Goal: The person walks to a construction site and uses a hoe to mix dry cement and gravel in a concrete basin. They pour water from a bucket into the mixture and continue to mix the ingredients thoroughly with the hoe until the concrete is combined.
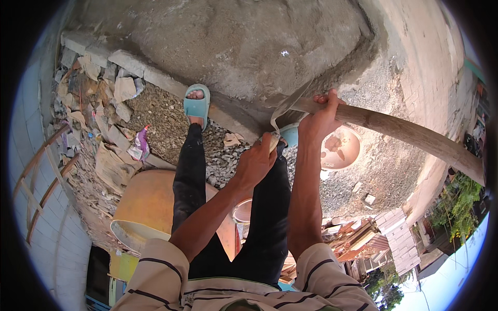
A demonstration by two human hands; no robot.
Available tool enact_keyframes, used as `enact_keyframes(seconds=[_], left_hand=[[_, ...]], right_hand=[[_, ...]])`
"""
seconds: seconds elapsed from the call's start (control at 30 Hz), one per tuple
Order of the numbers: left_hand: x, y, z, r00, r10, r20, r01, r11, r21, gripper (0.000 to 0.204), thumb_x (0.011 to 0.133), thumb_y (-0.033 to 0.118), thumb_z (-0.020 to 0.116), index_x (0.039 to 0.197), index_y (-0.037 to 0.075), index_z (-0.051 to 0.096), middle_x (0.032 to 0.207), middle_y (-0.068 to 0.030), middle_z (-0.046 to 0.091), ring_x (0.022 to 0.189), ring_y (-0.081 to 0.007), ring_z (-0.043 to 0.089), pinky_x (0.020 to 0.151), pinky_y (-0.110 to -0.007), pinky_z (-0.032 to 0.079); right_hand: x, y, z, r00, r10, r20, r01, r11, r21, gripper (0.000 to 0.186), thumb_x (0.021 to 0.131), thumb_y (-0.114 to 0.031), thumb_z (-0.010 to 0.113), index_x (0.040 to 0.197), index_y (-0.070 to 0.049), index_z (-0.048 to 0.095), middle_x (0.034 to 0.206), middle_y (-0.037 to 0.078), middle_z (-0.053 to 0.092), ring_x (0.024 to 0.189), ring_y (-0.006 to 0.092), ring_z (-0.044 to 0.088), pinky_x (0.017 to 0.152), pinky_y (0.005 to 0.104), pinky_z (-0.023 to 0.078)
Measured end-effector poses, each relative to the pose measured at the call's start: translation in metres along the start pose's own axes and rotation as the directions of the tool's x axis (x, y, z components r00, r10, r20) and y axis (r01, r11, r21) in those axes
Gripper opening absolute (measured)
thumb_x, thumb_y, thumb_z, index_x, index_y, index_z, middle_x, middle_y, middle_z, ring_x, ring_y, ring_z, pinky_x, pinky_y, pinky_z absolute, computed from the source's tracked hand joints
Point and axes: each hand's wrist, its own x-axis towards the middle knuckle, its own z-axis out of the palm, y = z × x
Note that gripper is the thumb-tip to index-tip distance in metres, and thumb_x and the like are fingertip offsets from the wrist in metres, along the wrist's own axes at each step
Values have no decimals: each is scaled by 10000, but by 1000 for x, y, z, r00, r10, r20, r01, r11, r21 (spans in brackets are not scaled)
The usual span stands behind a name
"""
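Gripping, mid-frame: left hand (pixel 255 161) closing around the near end of a long wooden handle (pixel 394 127), right hand (pixel 319 120) wrapped further up it. Handle running to the right edge. Beyond, upper centre, wet cement pile (pixel 233 46). Likely mixing; next pull needing firm footing.

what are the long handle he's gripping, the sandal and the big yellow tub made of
The long handle looks like bare wood: pale brown, rough, slightly uneven, with no paint. The right hand grips it. The sandal seems moulded rubber or foam: matte teal, in one piece. The big yellow tub is probably plastic: smooth and evenly coloured, with a thin pale rim and dusty smears.
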Motion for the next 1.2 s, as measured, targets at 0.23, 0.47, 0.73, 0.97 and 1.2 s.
enact_keyframes(seconds=[0.23,0.47,0.73,0.97,1.2], left_hand=[[40,-17,15,997,-42,69,39,998,41,325,911,200,629,1097,26,427,734,-244,634,722,-457,645,622,-528,499],[66,-76,-14,987,-82,140,51,975,216,386,942,322,601,1176,39,480,795,-268,661,789,-463,660,654,-526,502],[60,12,-19,989,35,144,-38,999,15,410,966,384,568,1146,25,492,750,-268,652,732,-476,650,604,-549,496],[73,2,-10,965,-4,262,-28,993,119,405,967,400,559,1092,18,515,720,-259,649,711,-475,649,626,-544,503],[88,-41,-10,969,-14,245,-33,982,188,407,951,394,580,1073,5,573,769,-273,662,772,-450,667,695,-542,516]], right_hand=[[5,-9,-22,998,-55,-30,55,998,22,185,908,-76,634,836,-63,464,703,34,483,686,146,502,714,315,446],[32,-21,-45,987,-81,142,72,995,68,194,892,-31,629,806,-62,458,668,44,481,655,154,498,687,329,458],[54,-35,-64,898,-87,430,57,995,81,186,866,0,650,823,-58,479,692,60,523,650,156,509,670,316,457],[39,-34,-84,789,-22,614,59,997,-41,157,834,21,621,820,-47,480,723,89,562,669,168,521,679,328,450],[38,-23,-88,734,63,676,47,989,-143,132,833,2,596,811,-45,476,674,87,527,629,175,465,705,364,438]])
